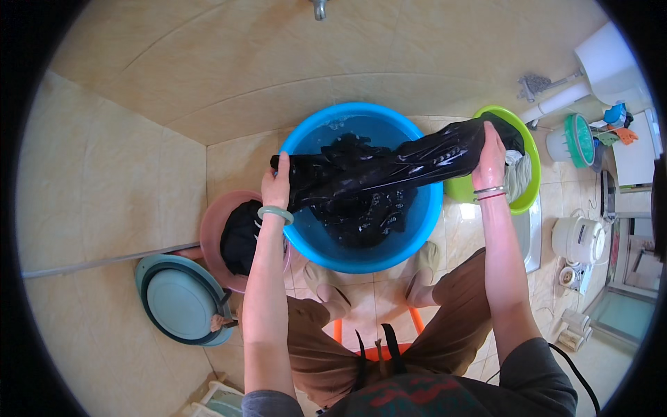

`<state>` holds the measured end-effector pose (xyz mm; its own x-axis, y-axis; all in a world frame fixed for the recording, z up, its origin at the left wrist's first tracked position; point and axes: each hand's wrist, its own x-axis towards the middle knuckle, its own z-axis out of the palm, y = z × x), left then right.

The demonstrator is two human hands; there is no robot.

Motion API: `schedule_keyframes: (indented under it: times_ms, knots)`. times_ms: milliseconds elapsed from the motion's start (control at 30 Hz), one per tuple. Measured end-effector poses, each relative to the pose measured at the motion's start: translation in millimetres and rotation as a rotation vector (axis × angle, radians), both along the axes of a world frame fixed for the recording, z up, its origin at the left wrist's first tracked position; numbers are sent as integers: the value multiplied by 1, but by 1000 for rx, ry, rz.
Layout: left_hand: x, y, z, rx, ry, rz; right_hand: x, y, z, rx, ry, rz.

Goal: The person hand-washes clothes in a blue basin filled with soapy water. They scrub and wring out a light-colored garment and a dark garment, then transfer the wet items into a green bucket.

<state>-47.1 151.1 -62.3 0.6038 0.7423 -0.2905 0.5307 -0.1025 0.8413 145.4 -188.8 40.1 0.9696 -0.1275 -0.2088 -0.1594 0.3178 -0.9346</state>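
Note:
A wet, shiny black garment (pixel 389 165) is stretched sideways over a large blue basin (pixel 432 229). My left hand (pixel 276 183) grips its left end above the basin's rim, a pale green bangle on that wrist. At the other end my right hand (pixel 490 160) is closed on the cloth, held out beyond the rim near the green tub. More dark cloth (pixel 365 221) lies soaking in the water beneath. Whether that cloth is part of the same garment, I cannot tell.
A pink basin (pixel 212 240) with black clothes stands left, and a lime-green tub (pixel 533 174) with dark and pale clothes right. Grey-green basins (pixel 182 304) lean at the left wall. A tap (pixel 319 10) juts from the far wall. A white bucket (pixel 577 239) sits farther right.

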Motion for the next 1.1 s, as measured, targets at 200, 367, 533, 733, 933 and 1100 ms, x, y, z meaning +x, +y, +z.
schedule_keyframes:
  times_ms: [200,367,533,733,933,1100]
  knots:
    - [-8,-47,12,551,492,-333,-10,6,12,-361,-275,120]
    - [14,-98,12,498,89,-550,-49,12,25,-538,-436,475]
    - [25,-104,-26,153,39,-622,-41,2,26,-242,-357,286]
    - [36,-45,24,-964,-575,114,7,-26,8,-770,-370,190]
    - [18,-48,106,-1251,-705,-173,-1,-8,-25,-1226,-385,333]
    - [6,-69,137,-1100,-726,-368,-41,30,-21,-1498,-605,519]
